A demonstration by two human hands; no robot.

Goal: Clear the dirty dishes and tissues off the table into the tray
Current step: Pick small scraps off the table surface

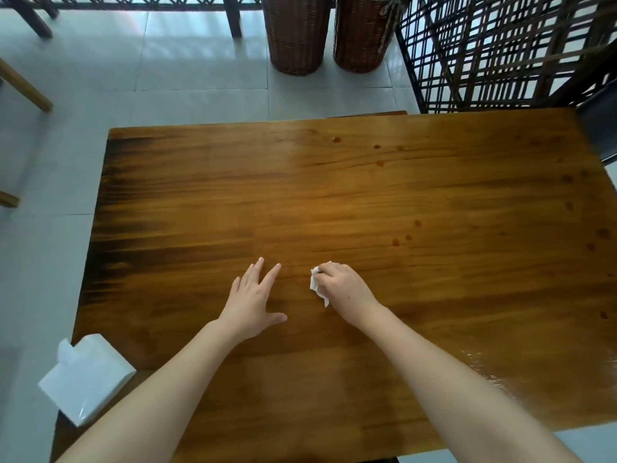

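My right hand presses a crumpled white tissue against the wooden table, fingers closed over it. Only the tissue's left edge shows from under the fingers. My left hand lies flat on the table just to the left, fingers spread, holding nothing. A white tissue pack with one sheet sticking up sits at the table's near left corner. Small dark wet spots dot the right half of the tabletop. No dishes or tray are in view.
Two wicker baskets stand on the tiled floor beyond the table. A dark lattice screen rises at the far right. Chair legs show at the far left and top.
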